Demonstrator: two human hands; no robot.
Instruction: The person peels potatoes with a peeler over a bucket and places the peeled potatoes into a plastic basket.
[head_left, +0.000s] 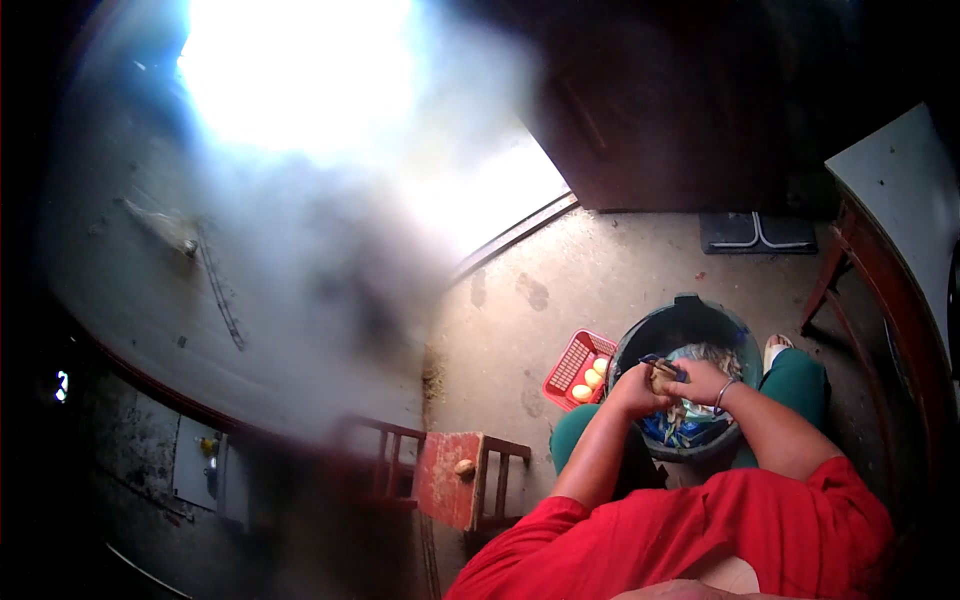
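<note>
My left hand [637, 392] is closed around a tan, potato-like lump [661, 376], held above a dark green bucket [628, 345]. My right hand [703, 383], with a bracelet at the wrist, meets it from the other side. Its fingers are closed on a small dark tool [676, 371] that lies against the potato; whether this is a knife or a peeler is too small to tell. Pale scraps like peelings [712, 357] and crumpled blue and green plastic [672, 428] lie inside the bucket. Fingers hide part of the potato.
Left of the bucket, a red plastic basket [562, 375] holds a few pale yellow, peeled-looking potatoes [592, 379]. A worn red wooden stool [445, 495] bears one brown, potato-like lump [464, 468]. A table [900, 190] with wooden legs stands at right. Glare blurs the upper left.
</note>
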